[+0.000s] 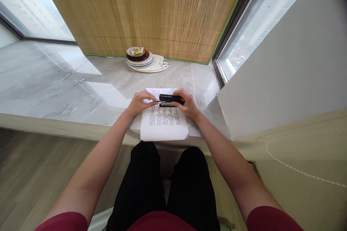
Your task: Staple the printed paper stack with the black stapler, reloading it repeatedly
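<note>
A black stapler (170, 98) with an orange-red spot near its rear lies crosswise above the printed pages. My right hand (187, 104) is closed around its rear end. Its top arm is raised off the base, and a silver metal part shows between them. At the front end, my left hand (142, 102) pinches with thumb and fingertips at something small and silvery. I cannot tell if that is loose staples or part of the stapler. Beneath both hands rests a stack of printed paper (164, 131), its lower edge reaching over the ledge's front edge.
A grey marble-patterned ledge (54, 90) runs under the windows. Towards the back stands a pile of plates (139, 61), with a small yellow item on top. Behind it hangs a bamboo blind (151, 14). On the right, a white wall (284, 61) closes off the ledge.
</note>
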`<act>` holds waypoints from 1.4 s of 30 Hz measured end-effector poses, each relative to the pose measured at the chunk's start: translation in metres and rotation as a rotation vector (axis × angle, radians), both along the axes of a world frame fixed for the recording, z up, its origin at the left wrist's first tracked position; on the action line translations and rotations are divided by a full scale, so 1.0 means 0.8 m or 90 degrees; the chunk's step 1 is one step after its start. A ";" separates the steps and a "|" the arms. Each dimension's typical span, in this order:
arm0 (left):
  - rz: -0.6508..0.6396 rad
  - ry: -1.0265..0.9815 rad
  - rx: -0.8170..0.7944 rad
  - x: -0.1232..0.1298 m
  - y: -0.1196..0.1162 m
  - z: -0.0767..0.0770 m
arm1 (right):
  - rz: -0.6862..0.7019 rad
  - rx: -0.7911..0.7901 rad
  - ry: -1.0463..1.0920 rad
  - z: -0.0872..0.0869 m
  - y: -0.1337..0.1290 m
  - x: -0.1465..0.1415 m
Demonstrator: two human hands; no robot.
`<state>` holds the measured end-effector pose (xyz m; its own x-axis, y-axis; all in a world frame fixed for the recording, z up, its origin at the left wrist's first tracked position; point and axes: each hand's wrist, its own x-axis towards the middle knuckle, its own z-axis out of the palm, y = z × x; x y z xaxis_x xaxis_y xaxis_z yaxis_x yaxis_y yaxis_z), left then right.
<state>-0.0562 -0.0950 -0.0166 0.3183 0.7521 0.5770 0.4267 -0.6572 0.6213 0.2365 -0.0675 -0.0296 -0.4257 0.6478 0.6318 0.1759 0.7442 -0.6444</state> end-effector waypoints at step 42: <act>-0.071 0.078 0.020 -0.001 0.010 -0.006 | 0.021 -0.024 -0.011 0.003 0.002 0.001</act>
